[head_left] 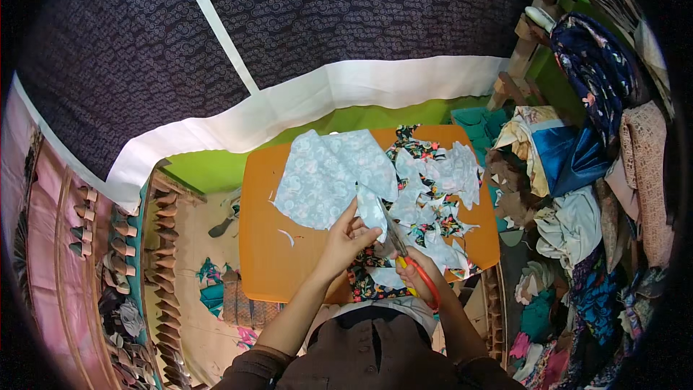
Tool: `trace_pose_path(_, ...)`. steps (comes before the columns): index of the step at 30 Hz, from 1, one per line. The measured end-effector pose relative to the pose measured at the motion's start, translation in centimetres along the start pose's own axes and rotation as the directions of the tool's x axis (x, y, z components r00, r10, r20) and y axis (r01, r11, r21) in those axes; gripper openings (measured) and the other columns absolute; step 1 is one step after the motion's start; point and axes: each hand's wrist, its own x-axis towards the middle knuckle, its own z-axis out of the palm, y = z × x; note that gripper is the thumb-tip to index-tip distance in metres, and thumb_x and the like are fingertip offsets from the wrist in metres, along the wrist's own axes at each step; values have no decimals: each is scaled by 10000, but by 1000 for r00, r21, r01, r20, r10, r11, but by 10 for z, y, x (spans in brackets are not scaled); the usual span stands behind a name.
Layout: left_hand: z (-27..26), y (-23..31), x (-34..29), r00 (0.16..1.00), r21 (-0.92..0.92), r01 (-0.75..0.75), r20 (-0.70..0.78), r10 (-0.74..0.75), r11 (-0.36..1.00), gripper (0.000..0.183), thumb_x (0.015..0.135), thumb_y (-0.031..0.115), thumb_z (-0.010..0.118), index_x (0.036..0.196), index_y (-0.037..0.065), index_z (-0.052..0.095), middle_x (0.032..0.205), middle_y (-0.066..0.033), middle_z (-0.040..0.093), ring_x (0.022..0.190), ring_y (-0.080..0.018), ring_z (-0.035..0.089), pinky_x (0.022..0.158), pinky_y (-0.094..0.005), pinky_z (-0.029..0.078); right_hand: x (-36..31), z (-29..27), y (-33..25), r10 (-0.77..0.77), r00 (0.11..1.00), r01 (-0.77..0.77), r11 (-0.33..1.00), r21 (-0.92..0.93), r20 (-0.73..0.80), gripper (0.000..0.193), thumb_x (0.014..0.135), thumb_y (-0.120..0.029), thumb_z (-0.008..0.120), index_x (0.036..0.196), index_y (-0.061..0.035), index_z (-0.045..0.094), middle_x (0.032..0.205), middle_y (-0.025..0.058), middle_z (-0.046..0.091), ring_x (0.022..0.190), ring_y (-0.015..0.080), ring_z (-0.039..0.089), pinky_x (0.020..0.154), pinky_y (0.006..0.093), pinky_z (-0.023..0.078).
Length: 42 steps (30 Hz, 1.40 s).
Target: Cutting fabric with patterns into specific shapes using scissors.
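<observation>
My left hand (343, 245) pinches the edge of a pale blue-grey patterned cloth (332, 173) between thumb and fingers, lifting a narrow white corner toward me. My right hand (427, 269) is closed around the red and yellow handles of a pair of scissors (396, 237). The metal blades point up and left, right beside the lifted corner; whether they touch it I cannot tell. Most of the cloth lies spread over the orange table (274, 267). Jagged scraps of black floral fabric (368, 282), some with the pale side up, are heaped beside the scissors.
Thin pale offcuts (287, 236) lie on the table's left part. Piled garments and fabrics (570, 224) crowd the right side. Rows of wooden shoe-shaped forms (166, 267) stand at the left. A dark curtain with a white border (310, 94) hangs beyond the table.
</observation>
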Motion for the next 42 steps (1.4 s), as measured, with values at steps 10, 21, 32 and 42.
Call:
trace_pose_path(10, 1, 3, 0, 999, 31, -31, 21, 30, 999, 697, 754, -36, 577, 1333, 70, 202, 904, -32, 543, 732, -56, 491, 649, -179, 413, -5, -6, 1, 13, 1000, -11, 998, -61, 20, 642, 753, -565, 495, 1069, -15, 396, 711, -8, 395, 566, 32, 327, 458, 152, 254)
trace_pose_path(21, 4, 8, 0, 998, 83, 34, 55, -39, 996, 677, 747, -20, 588, 1318, 63, 234, 891, -19, 534, 745, -68, 490, 674, -207, 410, -7, -9, -2, 3, 999, -1, 999, -39, 44, 541, 802, -507, 466, 1024, -16, 409, 674, -12, 370, 555, 34, 305, 448, 155, 242)
trace_pose_path(32, 4, 0, 1, 991, 87, 54, 120, -64, 995, 730, 756, -43, 567, 1344, 67, 149, 722, 28, 461, 650, -39, 463, 595, -171, 398, -8, -11, 6, -62, 997, 65, 997, -43, 53, 568, 807, -526, 432, 1069, -24, 382, 711, -11, 357, 578, 35, 321, 470, 145, 261)
trace_pose_path(42, 3, -3, 4, 994, 138, 53, 91, -66, 989, 786, 744, -53, 570, 1358, 117, 110, 688, 37, 434, 602, -28, 396, 559, -155, 353, -9, -11, -5, 143, 988, -148, 986, 80, 58, 558, 790, -555, 432, 1041, -57, 404, 673, -22, 344, 552, 24, 304, 472, 135, 255)
